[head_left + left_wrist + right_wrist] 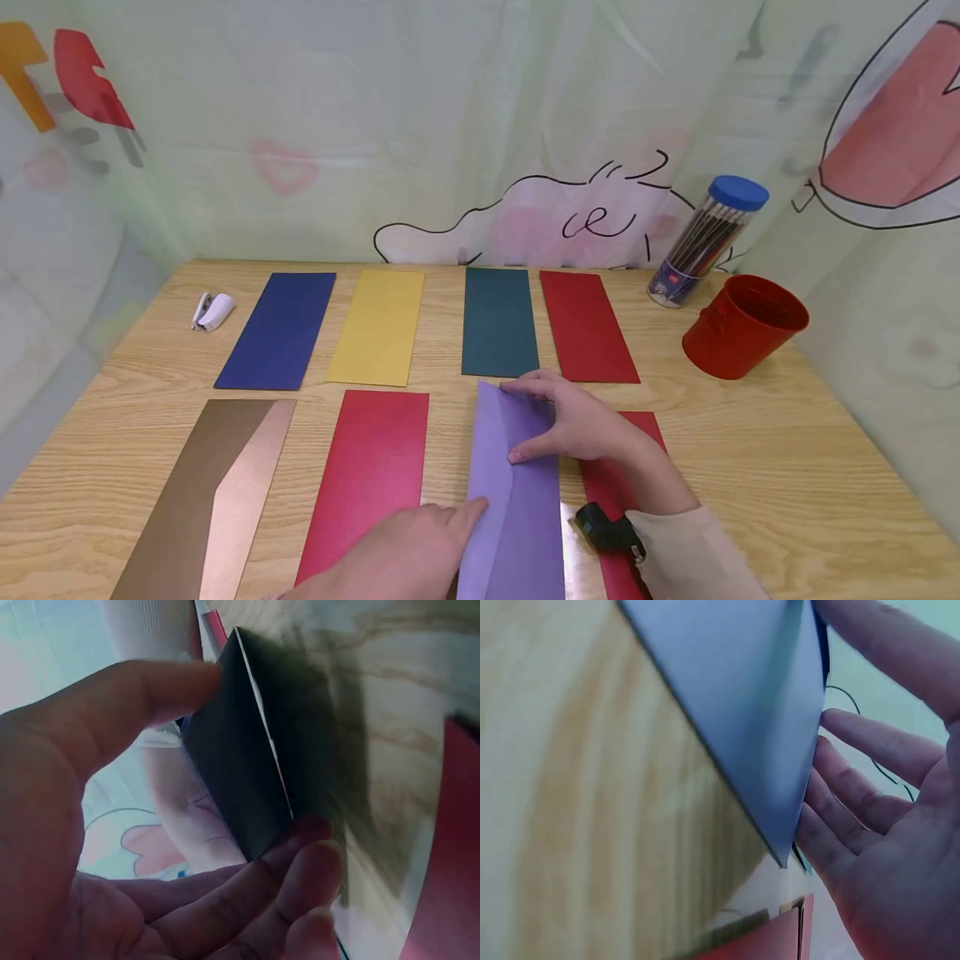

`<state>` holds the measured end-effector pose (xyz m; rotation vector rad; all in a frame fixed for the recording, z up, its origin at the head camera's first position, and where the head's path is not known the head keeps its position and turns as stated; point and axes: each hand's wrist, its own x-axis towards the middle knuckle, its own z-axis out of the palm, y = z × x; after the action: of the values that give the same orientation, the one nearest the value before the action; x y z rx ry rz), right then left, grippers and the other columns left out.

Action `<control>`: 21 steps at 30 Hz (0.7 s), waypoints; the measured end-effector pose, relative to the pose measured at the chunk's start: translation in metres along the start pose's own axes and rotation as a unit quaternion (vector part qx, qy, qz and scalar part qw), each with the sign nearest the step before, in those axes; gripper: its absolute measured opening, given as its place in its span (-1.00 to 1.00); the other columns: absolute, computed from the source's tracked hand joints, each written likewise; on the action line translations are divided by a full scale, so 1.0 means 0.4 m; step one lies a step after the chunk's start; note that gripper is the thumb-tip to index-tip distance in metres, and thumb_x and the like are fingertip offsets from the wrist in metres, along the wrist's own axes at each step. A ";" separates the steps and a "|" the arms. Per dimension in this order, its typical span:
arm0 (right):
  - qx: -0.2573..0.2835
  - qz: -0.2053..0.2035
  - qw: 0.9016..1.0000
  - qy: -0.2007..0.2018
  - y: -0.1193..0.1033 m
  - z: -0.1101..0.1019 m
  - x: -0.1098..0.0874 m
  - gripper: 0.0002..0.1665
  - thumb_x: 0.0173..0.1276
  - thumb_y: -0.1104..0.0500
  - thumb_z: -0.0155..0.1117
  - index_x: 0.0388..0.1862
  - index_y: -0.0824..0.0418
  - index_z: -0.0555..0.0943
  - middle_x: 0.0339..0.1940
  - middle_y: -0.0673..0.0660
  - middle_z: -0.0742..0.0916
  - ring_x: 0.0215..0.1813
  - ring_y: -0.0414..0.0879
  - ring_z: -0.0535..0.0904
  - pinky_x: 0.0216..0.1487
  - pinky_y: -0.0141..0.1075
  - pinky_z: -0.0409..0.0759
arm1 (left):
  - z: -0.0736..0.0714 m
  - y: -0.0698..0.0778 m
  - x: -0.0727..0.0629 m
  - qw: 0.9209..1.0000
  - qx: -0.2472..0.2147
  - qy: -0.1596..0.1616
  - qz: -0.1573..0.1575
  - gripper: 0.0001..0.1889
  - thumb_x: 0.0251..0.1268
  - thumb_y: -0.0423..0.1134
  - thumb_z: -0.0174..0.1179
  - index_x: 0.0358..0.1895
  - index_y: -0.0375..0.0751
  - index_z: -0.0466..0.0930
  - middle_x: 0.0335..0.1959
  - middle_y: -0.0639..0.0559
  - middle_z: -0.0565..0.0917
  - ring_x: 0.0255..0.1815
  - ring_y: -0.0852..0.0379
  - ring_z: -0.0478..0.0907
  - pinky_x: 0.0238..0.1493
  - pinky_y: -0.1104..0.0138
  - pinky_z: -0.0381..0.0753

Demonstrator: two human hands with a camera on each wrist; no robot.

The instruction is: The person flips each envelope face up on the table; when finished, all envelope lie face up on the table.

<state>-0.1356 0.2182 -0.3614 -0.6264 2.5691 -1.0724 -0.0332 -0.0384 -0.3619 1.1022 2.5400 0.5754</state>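
A long purple envelope (528,525) is raised off the table, with a paler flap-like strip along its left side. My left hand (408,542) pinches its left edge; in the left wrist view the thumb (180,690) lies on one face and curled fingers are against the other. At the top right of the envelope, my right hand (577,421) holds it between thumb and fingers. The right wrist view shows those fingers (855,795) along its edge. A pink envelope (367,467) lies left of it, and a red one (611,483) lies partly beneath my right forearm.
Blue (277,329), yellow (378,325), teal (498,321) and dark red (588,325) envelopes form the back row. A brown one (180,483) lies front left. A white stapler (213,311), a tub of pencils (705,242) and a red cup (731,333) stand behind.
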 end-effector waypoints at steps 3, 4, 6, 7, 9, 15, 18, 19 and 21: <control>-0.018 0.009 1.000 0.000 -0.005 0.010 0.002 -0.05 -0.01 -0.05 0.70 0.36 0.20 0.55 0.23 0.15 0.54 0.25 0.13 0.46 0.22 0.05 0.51 | 0.012 0.000 0.007 1.000 0.009 -0.016 -0.015 0.01 0.00 0.37 0.40 0.40 -0.30 0.39 0.07 0.03 0.67 -0.07 0.19 0.65 -0.11 0.33 0.65; -0.022 0.007 1.000 -0.001 -0.007 0.012 0.003 -0.07 -0.01 -0.05 0.70 0.35 0.20 0.55 0.23 0.16 0.54 0.25 0.14 0.46 0.21 0.05 0.52 | 0.016 0.000 0.008 1.000 0.010 -0.020 -0.021 0.02 0.01 0.37 0.40 0.41 -0.29 0.39 0.06 0.03 0.68 -0.07 0.19 0.65 -0.11 0.32 0.65; -0.030 0.003 1.000 -0.003 -0.010 0.015 0.005 -0.08 -0.01 -0.04 0.70 0.34 0.21 0.57 0.24 0.15 0.55 0.25 0.14 0.47 0.20 0.05 0.52 | 0.023 0.002 0.010 0.999 0.014 -0.023 -0.028 0.02 0.01 0.37 0.40 0.42 -0.29 0.39 0.00 0.03 0.69 -0.10 0.21 0.64 -0.13 0.33 0.65; -0.033 0.001 0.999 -0.005 -0.011 0.018 0.006 -0.08 0.00 -0.04 0.70 0.33 0.22 0.57 0.25 0.15 0.56 0.26 0.14 0.47 0.21 0.05 0.52 | 0.026 0.001 0.010 0.999 0.016 -0.024 -0.032 0.03 0.00 0.38 0.40 0.43 -0.28 0.38 -0.02 0.04 0.69 -0.10 0.21 0.64 -0.13 0.33 0.65; -0.041 -0.006 0.999 -0.009 -0.012 0.022 0.010 -0.08 0.00 -0.04 0.69 0.33 0.24 0.56 0.26 0.15 0.56 0.27 0.14 0.48 0.23 0.04 0.50 | 0.031 0.001 0.009 0.999 0.030 -0.020 -0.032 0.03 0.02 0.38 0.38 0.43 -0.29 0.37 -0.06 0.04 0.70 -0.11 0.21 0.64 -0.13 0.34 0.64; -0.072 -0.004 0.997 -0.016 -0.021 0.029 0.010 -0.09 0.01 -0.03 0.69 0.35 0.21 0.55 0.29 0.14 0.57 0.31 0.13 0.44 0.26 0.03 0.47 | 0.034 -0.004 0.012 0.998 0.032 -0.040 -0.040 0.00 0.05 0.37 0.36 0.40 -0.31 0.39 -0.16 0.01 0.70 -0.15 0.22 0.64 -0.16 0.33 0.65; -0.087 0.002 0.996 -0.017 -0.027 0.033 0.009 -0.09 0.01 -0.03 0.69 0.35 0.18 0.55 0.31 0.14 0.56 0.34 0.14 0.39 0.27 0.03 0.46 | 0.038 -0.006 0.015 0.998 0.033 -0.044 -0.043 -0.03 0.05 0.35 0.37 0.38 -0.32 0.41 -0.21 -0.02 0.70 -0.18 0.21 0.65 -0.18 0.33 0.65; -0.091 0.003 0.996 -0.017 -0.028 0.035 0.009 -0.09 0.01 -0.03 0.69 0.36 0.17 0.55 0.31 0.13 0.56 0.35 0.14 0.38 0.27 0.04 0.46 | 0.041 -0.007 0.016 0.998 0.035 -0.040 -0.042 -0.04 0.06 0.34 0.38 0.37 -0.33 0.41 -0.23 -0.02 0.70 -0.19 0.21 0.65 -0.20 0.32 0.65; -0.097 -0.004 0.995 -0.017 -0.030 0.038 0.011 -0.10 0.02 -0.01 0.68 0.35 0.16 0.55 0.31 0.13 0.57 0.37 0.14 0.37 0.29 0.05 0.43 | 0.047 -0.009 0.015 0.998 0.043 -0.029 -0.038 -0.08 0.06 0.32 0.39 0.33 -0.34 0.43 -0.28 -0.02 0.68 -0.23 0.21 0.64 -0.24 0.33 0.64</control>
<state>-0.1299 0.1995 -0.3634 -0.6960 2.6628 -0.8124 -0.0312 -0.0314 -0.3808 1.0303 2.5650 0.4119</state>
